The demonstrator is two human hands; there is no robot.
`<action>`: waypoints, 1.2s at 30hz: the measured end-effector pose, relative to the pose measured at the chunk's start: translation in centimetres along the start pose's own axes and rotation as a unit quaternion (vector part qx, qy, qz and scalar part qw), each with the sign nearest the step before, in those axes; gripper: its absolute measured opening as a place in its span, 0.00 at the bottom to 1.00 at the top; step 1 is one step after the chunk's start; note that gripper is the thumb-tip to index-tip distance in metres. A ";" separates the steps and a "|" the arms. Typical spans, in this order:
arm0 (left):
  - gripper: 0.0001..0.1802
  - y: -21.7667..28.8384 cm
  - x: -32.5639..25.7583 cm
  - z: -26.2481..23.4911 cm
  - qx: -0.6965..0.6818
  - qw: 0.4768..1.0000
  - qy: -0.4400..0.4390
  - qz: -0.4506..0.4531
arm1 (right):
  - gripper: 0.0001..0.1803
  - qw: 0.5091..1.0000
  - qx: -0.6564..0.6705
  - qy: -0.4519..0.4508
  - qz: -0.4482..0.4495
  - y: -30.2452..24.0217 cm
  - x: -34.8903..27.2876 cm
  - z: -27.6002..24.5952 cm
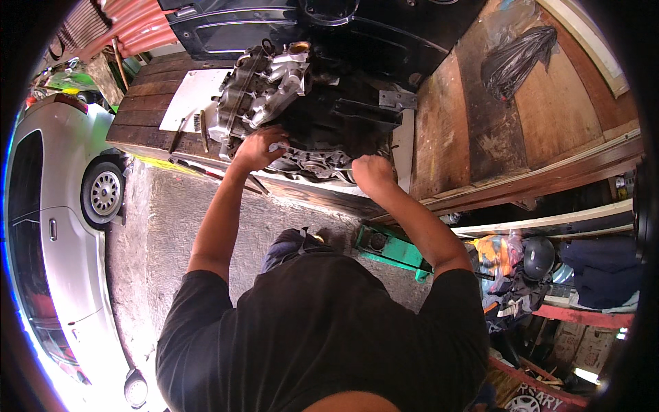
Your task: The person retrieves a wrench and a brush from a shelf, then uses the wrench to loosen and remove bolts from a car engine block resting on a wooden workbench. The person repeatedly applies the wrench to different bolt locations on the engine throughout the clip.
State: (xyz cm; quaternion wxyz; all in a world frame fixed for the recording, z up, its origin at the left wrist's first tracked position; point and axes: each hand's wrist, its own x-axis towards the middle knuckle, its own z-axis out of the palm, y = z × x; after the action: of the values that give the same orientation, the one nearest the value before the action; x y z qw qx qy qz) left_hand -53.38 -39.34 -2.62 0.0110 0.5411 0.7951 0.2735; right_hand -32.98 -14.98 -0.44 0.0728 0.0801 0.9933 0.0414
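Observation:
A grey cast-metal engine cover (310, 163) lies along the front edge of the wooden bench, on something pale. At its left end my left hand (258, 150) is closed on it, with a small whitish bit beside the fingertips that I cannot make out. My right hand (373, 172) is a fist at the other end. From it a thin shiny metal tool (341, 169) points left onto the cover; its handle is hidden in my fingers. Behind my left hand stands a large metal engine part (264, 89) with curved pipes.
A brush (203, 132) rests on a white sheet (189, 99) at the left. Dark metal parts (367, 110) lie behind the cover. A black plastic bag (518, 62) is on the boards at right. Below are a green floor jack (391, 250) and a silver car (65, 226).

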 end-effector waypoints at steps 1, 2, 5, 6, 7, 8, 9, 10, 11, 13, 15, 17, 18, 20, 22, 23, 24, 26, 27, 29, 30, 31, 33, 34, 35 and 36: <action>0.14 0.0 -0.1 0.1 -0.001 1.000 0.003 -0.005 | 0.13 1.000 -0.015 -0.014 0.004 -0.3 -0.1 -0.4; 0.14 0.0 -0.1 0.2 -0.001 1.000 0.006 -0.010 | 0.13 1.000 -0.003 -0.008 0.005 -0.2 -0.2 0.0; 0.14 -0.1 -0.3 0.2 0.005 1.000 0.010 -0.009 | 0.13 0.998 0.064 0.005 0.016 1.0 -1.5 0.6; 0.15 -0.1 -0.4 0.2 0.009 1.000 0.010 -0.007 | 0.13 0.994 0.106 0.005 0.026 1.5 -2.4 0.3; 0.15 0.0 -0.3 0.2 0.004 1.000 0.013 -0.007 | 0.14 0.988 0.147 0.007 0.039 2.0 -3.3 -0.1; 0.15 0.1 -0.3 0.2 0.000 1.000 0.015 -0.007 | 0.14 0.978 0.202 0.035 0.049 2.7 -3.9 0.9; 0.15 0.1 -0.3 0.3 -0.005 1.000 0.017 -0.009 | 0.15 0.963 0.255 0.064 0.059 3.5 -4.3 3.0; 0.14 0.1 -0.3 0.4 -0.004 1.000 0.018 -0.009 | 0.16 0.944 0.308 0.093 0.067 4.0 -4.5 5.1; 0.14 -0.1 -0.3 0.5 -0.003 1.000 0.018 -0.011 | 0.16 0.913 0.391 0.085 0.084 4.0 -4.5 7.1; 0.14 0.1 -0.1 0.6 -0.005 1.000 0.013 -0.007 | 0.15 0.826 0.546 0.070 0.123 3.5 -4.8 11.3; 0.13 0.5 0.0 0.0 -0.005 1.000 0.008 0.000 | 0.14 0.776 0.615 0.067 0.124 1.7 -4.8 13.7; 0.13 0.2 -0.1 0.1 -0.004 1.000 0.016 0.008 | 0.15 0.748 0.655 0.056 0.093 -0.2 -4.4 15.5; 0.13 0.0 -0.1 0.2 -0.003 1.000 0.020 0.012 | 0.15 0.736 0.669 0.054 0.092 -0.9 -4.1 16.3; 0.13 0.0 -0.2 0.3 -0.002 1.000 0.022 0.009 | 0.14 0.712 0.695 0.047 0.088 -1.9 -3.5 17.4; 0.12 -0.1 -0.2 0.3 0.004 1.000 0.021 0.006 | 0.14 0.710 0.694 0.036 0.110 -2.3 -2.7 18.5; 0.12 -0.1 -0.2 0.3 0.007 1.000 0.018 0.004 | 0.13 0.709 0.693 0.030 0.123 -2.4 -2.4 19.3; 0.12 0.0 -0.1 0.2 0.011 1.000 0.016 0.003 | 0.13 0.726 0.676 0.074 0.107 -2.5 -1.9 20.9; 0.12 0.3 -0.1 0.1 0.003 1.000 0.014 -0.005 | 0.13 0.749 0.646 0.071 0.127 -2.5 -1.8 21.8; 0.12 0.4 -0.1 0.0 -0.001 1.000 0.012 -0.009 | 0.13 0.760 0.631 0.069 0.137 -2.5 -1.7 22.2; 0.12 0.3 -0.1 0.1 0.001 1.000 0.010 -0.011 | 0.13 0.767 0.621 0.079 0.142 -2.7 -1.8 22.0; 0.13 0.3 -0.1 0.1 0.003 1.000 0.009 -0.011 | 0.13 0.770 0.616 0.084 0.145 -2.9 -1.8 21.9; 0.13 0.3 -0.2 0.2 0.004 1.000 0.008 -0.013 | 0.13 0.778 0.605 0.088 0.146 -3.1 -2.0 21.1; 0.13 0.4 -0.2 0.2 0.008 1.000 0.005 -0.015 | 0.13 0.794 0.581 0.098 0.147 -3.5 -2.3 19.2; 0.13 0.4 -0.2 0.1 0.006 1.000 0.004 -0.013 | 0.13 0.794 0.580 0.116 0.143 -3.7 -2.2 19.3; 0.13 0.3 -0.1 0.1 0.003 1.000 0.003 -0.011 | 0.13 0.793 0.578 0.133 0.139 -3.9 -2.1 19.4; 0.13 0.3 -0.1 0.1 0.001 1.000 0.002 -0.010 | 0.14 0.792 0.576 0.151 0.134 -4.0 -2.1 19.5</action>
State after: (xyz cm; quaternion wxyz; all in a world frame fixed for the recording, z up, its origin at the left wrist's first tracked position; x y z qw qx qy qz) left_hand -53.04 -39.30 -2.56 0.0116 0.5327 0.8007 0.2739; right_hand -28.58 -17.92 -19.71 -0.1437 0.2327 0.8111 -0.5170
